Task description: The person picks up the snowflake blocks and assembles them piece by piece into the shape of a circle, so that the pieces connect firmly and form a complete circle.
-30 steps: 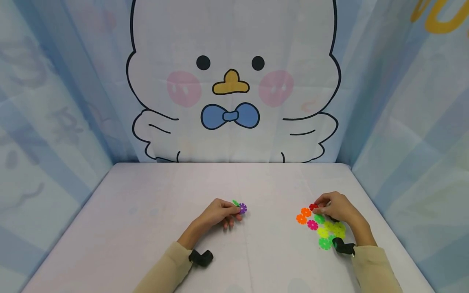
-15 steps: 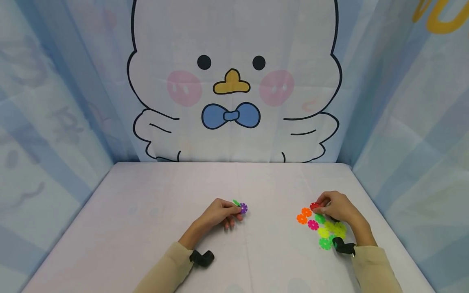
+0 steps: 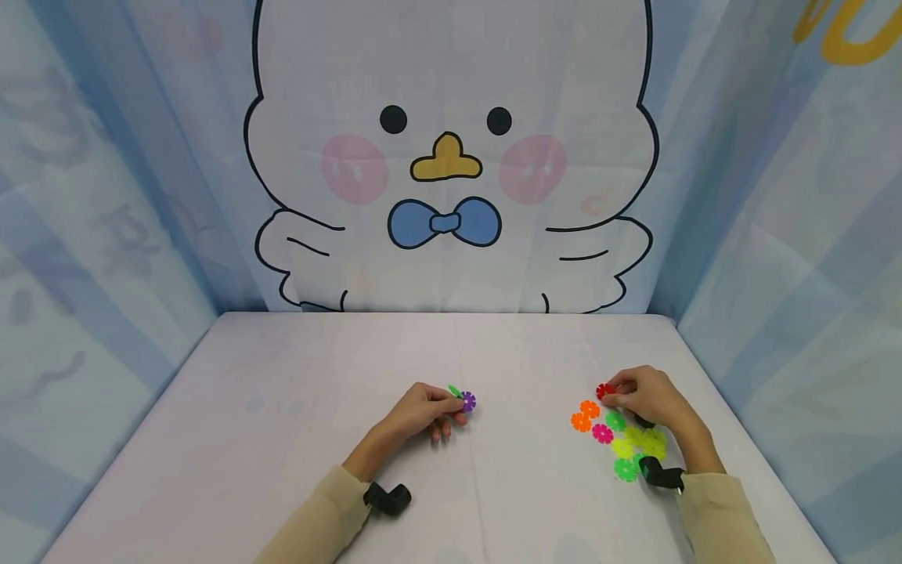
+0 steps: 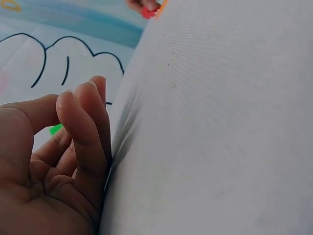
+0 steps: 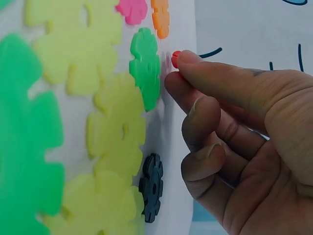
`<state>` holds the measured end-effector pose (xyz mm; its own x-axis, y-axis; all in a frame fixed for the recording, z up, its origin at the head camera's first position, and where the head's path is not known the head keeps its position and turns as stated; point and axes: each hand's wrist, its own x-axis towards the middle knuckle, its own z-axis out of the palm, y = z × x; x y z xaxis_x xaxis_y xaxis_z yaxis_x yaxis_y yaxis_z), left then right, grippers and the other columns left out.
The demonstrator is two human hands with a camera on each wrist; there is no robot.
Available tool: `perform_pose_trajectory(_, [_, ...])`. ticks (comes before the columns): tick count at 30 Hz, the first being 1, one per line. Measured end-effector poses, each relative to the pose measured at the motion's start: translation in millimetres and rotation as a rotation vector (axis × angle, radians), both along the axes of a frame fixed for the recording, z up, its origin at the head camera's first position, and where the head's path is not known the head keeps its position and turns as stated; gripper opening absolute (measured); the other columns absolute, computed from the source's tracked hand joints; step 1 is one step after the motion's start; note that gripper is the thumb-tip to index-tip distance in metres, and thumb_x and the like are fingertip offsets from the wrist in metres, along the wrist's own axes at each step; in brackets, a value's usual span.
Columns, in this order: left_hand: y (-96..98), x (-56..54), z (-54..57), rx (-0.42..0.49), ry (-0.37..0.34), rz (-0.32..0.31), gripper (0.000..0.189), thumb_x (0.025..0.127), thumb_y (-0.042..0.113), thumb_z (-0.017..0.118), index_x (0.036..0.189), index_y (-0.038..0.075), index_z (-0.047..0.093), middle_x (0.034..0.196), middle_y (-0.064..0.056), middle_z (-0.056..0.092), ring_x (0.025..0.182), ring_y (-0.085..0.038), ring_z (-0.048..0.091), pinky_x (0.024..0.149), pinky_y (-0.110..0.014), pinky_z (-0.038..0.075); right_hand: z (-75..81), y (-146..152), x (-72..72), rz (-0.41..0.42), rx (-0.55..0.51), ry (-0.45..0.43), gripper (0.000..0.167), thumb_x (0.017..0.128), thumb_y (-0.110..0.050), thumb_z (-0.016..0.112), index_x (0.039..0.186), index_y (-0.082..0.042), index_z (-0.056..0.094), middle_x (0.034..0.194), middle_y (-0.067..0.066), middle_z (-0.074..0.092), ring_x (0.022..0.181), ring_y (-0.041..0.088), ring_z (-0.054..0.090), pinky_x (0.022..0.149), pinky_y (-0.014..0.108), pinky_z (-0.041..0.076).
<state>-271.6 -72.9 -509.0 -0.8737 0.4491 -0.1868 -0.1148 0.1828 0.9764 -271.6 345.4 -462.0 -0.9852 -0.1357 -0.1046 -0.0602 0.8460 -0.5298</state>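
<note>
Between thumb and fingertips my left hand (image 3: 426, 409) pinches a purple notched disc (image 3: 468, 402), with a green notched disc (image 3: 454, 390) joined behind it. In the left wrist view only a sliver of the green disc shows past the fingers; the purple one is hidden. Over at the right, my right hand (image 3: 650, 394) pinches a red notched disc (image 3: 604, 391) by its edge, at the far side of a group of similar discs. The right wrist view shows the red disc (image 5: 176, 59) mostly covered by the thumb and index finger.
Loose flower-shaped discs lie below the right hand: orange (image 3: 581, 422), pink (image 3: 602, 434), green (image 3: 625, 470) and several yellow (image 3: 653, 445). A black disc (image 5: 152, 188) lies beside the yellow ones. The white table (image 3: 317, 352) ends at a printed curtain (image 3: 451, 274).
The red disc has moved slightly up and away from the orange discs, with the right hand's fingers on it. The left hand and its discs stay nearly still.
</note>
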Motion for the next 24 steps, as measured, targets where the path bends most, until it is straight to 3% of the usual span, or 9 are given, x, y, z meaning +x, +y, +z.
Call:
perform_pose_trajectory(5, [-0.7, 0.5, 0.4, 0.001, 0.004, 0.01, 0.03, 0.101, 0.023, 0.071, 0.109, -0.004, 0.078, 0.085, -0.003, 0.08, 0.056, -0.006, 0.06, 0.05, -0.02, 0.049, 0.2, -7, -1.7, 0.026, 0.005, 0.022, 0.03, 0.098, -0.015, 0.075, 0.119, 0.007, 0.074, 0.103, 0.019, 0.075, 0.078, 0.02, 0.062, 0.069, 0.031, 0.059])
perform_pose_trajectory(10, [-0.9, 0.4, 0.0, 0.007, 0.003, 0.018, 0.03, 0.101, 0.023, 0.071, 0.109, -0.005, 0.078, 0.083, -0.002, 0.079, 0.056, -0.006, 0.06, 0.05, -0.02, 0.049, -0.4, -15, -4.8, 0.062, 0.025, 0.062, 0.028, 0.1, -0.014, 0.071, 0.12, 0.006, 0.075, 0.113, 0.024, 0.076, 0.091, 0.024, 0.065, 0.08, 0.039, 0.063])
perform_pose_trajectory(16, [-0.9, 0.2, -0.2, 0.009, 0.006, 0.017, 0.03, 0.101, 0.023, 0.071, 0.109, -0.005, 0.077, 0.083, -0.002, 0.079, 0.056, -0.006, 0.06, 0.05, -0.02, 0.049, -2.6, -33, -6.7, 0.064, -0.063, 0.018, 0.026, 0.101, -0.015, 0.071, 0.119, 0.003, 0.074, 0.097, 0.013, 0.075, 0.073, 0.017, 0.062, 0.065, 0.025, 0.057])
perform_pose_trajectory(24, [-1.7, 0.7, -0.7, 0.012, 0.001, 0.017, 0.029, 0.101, 0.022, 0.07, 0.109, -0.005, 0.077, 0.083, -0.002, 0.079, 0.056, -0.006, 0.06, 0.05, -0.02, 0.05, -8.5, -65, -12.6, 0.07, -0.2, 0.001, 0.025, 0.101, -0.019, 0.072, 0.117, 0.0, 0.075, 0.082, 0.007, 0.074, 0.064, 0.017, 0.06, 0.057, 0.024, 0.051])
